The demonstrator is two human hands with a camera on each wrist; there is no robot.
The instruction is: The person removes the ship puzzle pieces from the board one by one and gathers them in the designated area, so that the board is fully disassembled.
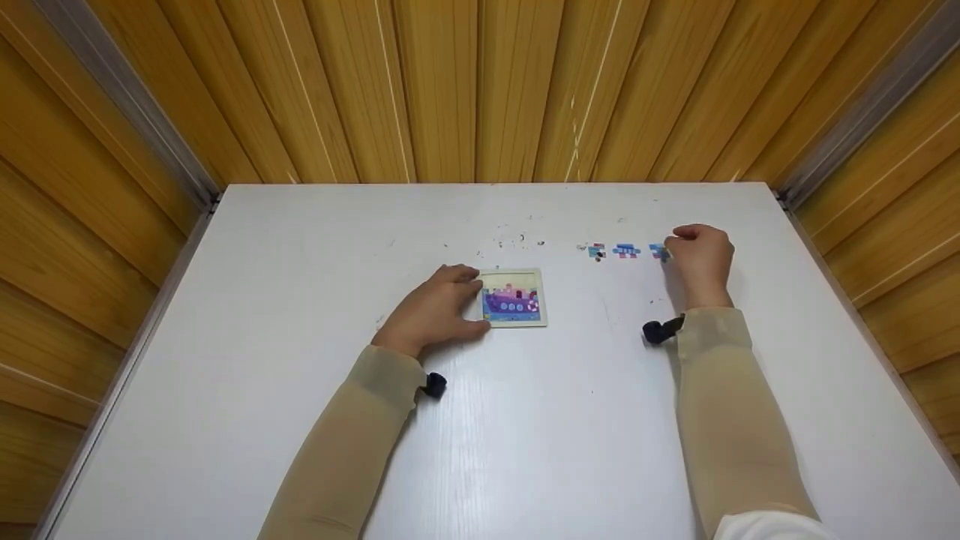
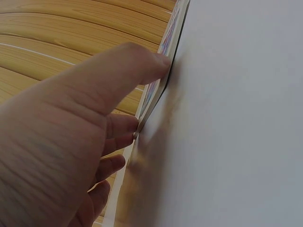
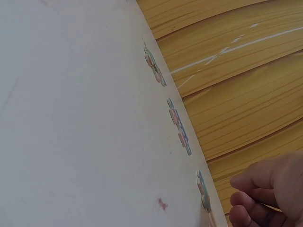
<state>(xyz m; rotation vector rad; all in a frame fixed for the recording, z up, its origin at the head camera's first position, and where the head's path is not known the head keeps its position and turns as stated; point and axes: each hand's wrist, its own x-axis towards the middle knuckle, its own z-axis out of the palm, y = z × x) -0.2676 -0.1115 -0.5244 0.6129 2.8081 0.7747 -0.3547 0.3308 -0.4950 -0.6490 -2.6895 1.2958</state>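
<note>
A small framed jigsaw board (image 1: pixel 513 325) with a purple ship picture lies mid-table. My left hand (image 1: pixel 439 307) holds it at its left side, thumb on the near edge and fingers toward the far corner. In the left wrist view the thumb (image 2: pixel 151 66) presses on the board's rim. My right hand (image 1: pixel 703 262) is beside the rightmost of three loose jigsaw pieces, a blue and pink piece (image 1: pixel 658 251). Its fingers are loosely bent, and the right wrist view shows nothing between the thumb and fingertips.
In a row left of the right hand lie a blue striped jigsaw piece (image 1: pixel 626 250) and a multicoloured jigsaw piece (image 1: pixel 596 252). Small dark marks dot the white table (image 1: pixel 570 420). Yellow wood-patterned walls (image 1: pixel 450 90) rise behind the table and at both sides.
</note>
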